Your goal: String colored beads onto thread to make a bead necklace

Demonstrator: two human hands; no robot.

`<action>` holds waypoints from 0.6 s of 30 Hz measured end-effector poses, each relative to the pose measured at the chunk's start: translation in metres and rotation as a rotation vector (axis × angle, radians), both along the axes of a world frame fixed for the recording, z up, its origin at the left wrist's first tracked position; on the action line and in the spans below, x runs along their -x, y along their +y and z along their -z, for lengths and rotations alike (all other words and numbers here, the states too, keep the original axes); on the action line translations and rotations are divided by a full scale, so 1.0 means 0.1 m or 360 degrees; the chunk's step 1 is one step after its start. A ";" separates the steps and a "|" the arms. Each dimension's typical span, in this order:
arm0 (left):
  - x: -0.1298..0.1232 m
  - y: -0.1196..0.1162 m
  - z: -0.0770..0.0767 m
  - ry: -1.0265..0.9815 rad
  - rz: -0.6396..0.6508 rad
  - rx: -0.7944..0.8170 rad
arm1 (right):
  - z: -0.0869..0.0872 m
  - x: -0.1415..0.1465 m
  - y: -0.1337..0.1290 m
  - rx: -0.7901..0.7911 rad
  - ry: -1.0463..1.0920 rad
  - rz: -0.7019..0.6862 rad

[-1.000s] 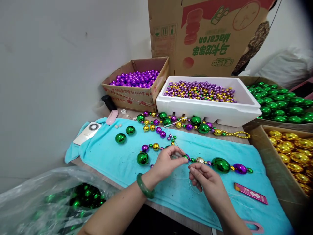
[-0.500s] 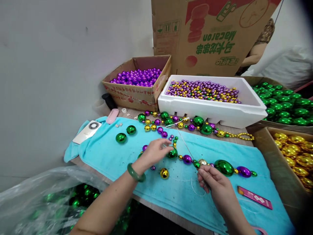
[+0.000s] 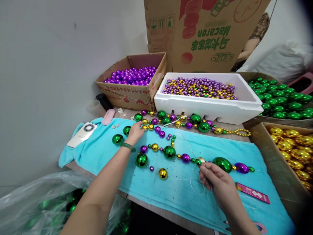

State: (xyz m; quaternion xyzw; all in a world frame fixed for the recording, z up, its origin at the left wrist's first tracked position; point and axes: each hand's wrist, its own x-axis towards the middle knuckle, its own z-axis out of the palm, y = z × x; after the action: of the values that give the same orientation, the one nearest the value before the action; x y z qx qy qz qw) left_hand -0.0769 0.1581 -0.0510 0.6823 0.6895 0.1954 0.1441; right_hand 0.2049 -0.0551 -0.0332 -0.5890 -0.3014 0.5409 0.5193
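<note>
My left hand (image 3: 136,133) reaches to the back of the towel, its fingertips closed against a gold bead (image 3: 145,127) in a small loose group. My right hand (image 3: 215,176) pinches the lower end of a long thin needle (image 3: 186,141), which slants up and left. A small green bead (image 3: 198,162) sits right at those fingertips. A strand of beads in green, purple and gold curves across the towel, with a big green bead (image 3: 169,151) in it. Nearby lie loose purple beads (image 3: 161,134), a gold bead (image 3: 163,173) and green beads (image 3: 117,139).
Behind the turquoise towel (image 3: 97,153) stand a carton of purple beads (image 3: 124,97) and a white foam box (image 3: 207,109) of small beads. Finished-looking strands (image 3: 189,125) lie before them. Cartons of green and gold beads (image 3: 290,153) are on the right. A pink packet (image 3: 253,193) lies near my right arm.
My left hand has moved left and away from me, from the strand to the loose gold beads. My right hand keeps its pinch in about the same place. The view has shifted slightly.
</note>
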 end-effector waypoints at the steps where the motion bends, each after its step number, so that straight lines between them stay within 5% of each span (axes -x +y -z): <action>1: -0.01 0.01 0.01 0.0009 0.0006 0.0013 | 0.01 0.00 0.01 0.0000 -0.0003 -0.0010; 12: -0.11 -0.09 -0.07 0.0226 0.0093 -0.0099 | 0.08 -0.03 0.00 -0.0009 -0.0019 -0.0050; 15: -0.30 -0.22 -0.13 0.0413 0.0525 -0.0323 | 0.08 -0.01 0.01 -0.0016 -0.0013 -0.0048; 18: -0.53 -0.31 -0.13 0.0530 0.0999 -0.0267 | 0.07 0.02 0.03 -0.0027 0.0004 -0.0036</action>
State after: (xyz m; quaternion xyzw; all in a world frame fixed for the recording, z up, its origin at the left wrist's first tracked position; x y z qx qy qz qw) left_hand -0.0236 0.1275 -0.0384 0.8927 0.4420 0.0836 0.0263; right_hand 0.2033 -0.0523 -0.0400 -0.5805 -0.3121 0.5448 0.5186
